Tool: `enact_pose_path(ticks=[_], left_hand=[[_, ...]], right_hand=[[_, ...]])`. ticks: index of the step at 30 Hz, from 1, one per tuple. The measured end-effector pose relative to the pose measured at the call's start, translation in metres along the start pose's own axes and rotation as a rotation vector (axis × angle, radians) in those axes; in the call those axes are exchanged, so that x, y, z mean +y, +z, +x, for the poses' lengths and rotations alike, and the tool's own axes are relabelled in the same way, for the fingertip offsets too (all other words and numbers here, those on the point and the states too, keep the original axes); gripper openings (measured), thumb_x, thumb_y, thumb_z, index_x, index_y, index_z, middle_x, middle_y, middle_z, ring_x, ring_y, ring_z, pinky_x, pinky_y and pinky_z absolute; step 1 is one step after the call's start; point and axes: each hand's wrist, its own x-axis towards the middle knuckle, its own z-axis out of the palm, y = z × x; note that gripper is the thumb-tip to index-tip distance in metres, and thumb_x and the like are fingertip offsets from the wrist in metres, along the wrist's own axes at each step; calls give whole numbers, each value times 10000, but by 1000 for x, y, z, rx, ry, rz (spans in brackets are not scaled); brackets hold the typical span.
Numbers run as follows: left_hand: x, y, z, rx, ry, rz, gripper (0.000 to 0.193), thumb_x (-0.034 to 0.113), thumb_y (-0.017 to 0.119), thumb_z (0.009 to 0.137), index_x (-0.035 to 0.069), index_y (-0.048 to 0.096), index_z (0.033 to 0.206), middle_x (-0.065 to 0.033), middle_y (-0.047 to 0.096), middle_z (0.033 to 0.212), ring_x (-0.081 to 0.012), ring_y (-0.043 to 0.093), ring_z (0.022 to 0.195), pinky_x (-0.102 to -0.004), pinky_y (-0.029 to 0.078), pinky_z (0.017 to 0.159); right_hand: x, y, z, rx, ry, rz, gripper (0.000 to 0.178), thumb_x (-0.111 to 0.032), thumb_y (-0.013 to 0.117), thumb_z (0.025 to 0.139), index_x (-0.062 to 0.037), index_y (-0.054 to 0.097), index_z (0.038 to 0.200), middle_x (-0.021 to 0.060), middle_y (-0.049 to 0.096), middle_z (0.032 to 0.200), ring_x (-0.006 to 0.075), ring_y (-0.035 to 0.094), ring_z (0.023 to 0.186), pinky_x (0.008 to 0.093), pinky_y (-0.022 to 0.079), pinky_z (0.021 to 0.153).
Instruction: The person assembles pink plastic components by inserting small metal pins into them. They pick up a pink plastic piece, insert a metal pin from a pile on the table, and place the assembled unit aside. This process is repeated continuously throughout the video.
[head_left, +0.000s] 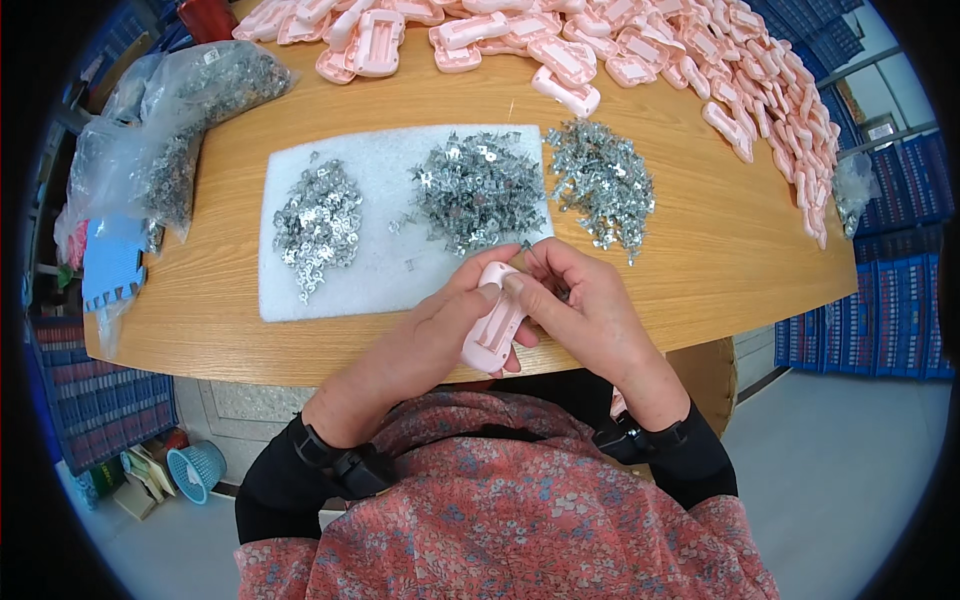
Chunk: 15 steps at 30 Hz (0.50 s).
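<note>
A pink plastic casing [489, 345] with a long recessed compartment is held tilted over the table's near edge. My left hand [449, 312] is closed round its left side, the thumb lying on the casing's upper part. My right hand [580, 300] pinches at the casing's top right, thumb on its face. Small metal pieces show between the right fingers, partly hidden. Just beyond my hands, a heap of small metal clips [480, 190] lies on a white foam sheet [385, 280]. Another clip heap [318, 222] is on the sheet's left, and a third clip pile [602, 185] touches its right edge.
Many pink casings [565, 60] cover the far and right parts of the wooden table [720, 260]. Clear plastic bags of metal parts [180, 130] sit at the left, by a blue foam mat [112, 262]. Blue racks [870, 310] and a blue basket [197, 470] stand around the table.
</note>
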Motion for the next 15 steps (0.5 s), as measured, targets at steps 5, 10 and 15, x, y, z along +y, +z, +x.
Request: enact_pose_path(ticks=[5, 10, 15], left_hand=[[1, 0, 0, -16, -1, -61, 574, 363, 307, 1064, 71, 201, 1546, -178, 657, 1017, -218, 670, 786, -339, 542, 719], [3, 0, 0, -2, -16, -105, 542, 328, 303, 1061, 78, 247, 1539, -164, 648, 1028, -209, 665, 786, -336, 547, 725], [-5, -1, 4, 17, -28, -73, 512, 266, 286, 1062, 86, 250, 1541, -121, 625, 1108, -192, 662, 811, -331, 558, 733]], right_hand=[[-4, 0, -3, 35, -45, -27, 197, -172, 652, 945, 18, 618, 983, 47, 629, 728, 85, 596, 575, 252, 458, 542], [-7, 2, -7, 201, -331, -310, 178, -148, 691, 904, 2, 611, 956, 86, 591, 738, 159, 632, 577, 296, 474, 528], [-3, 9, -8, 209, -383, -466, 155, -119, 698, 866, -12, 589, 892, 131, 592, 742, 291, 643, 638, 374, 491, 550]])
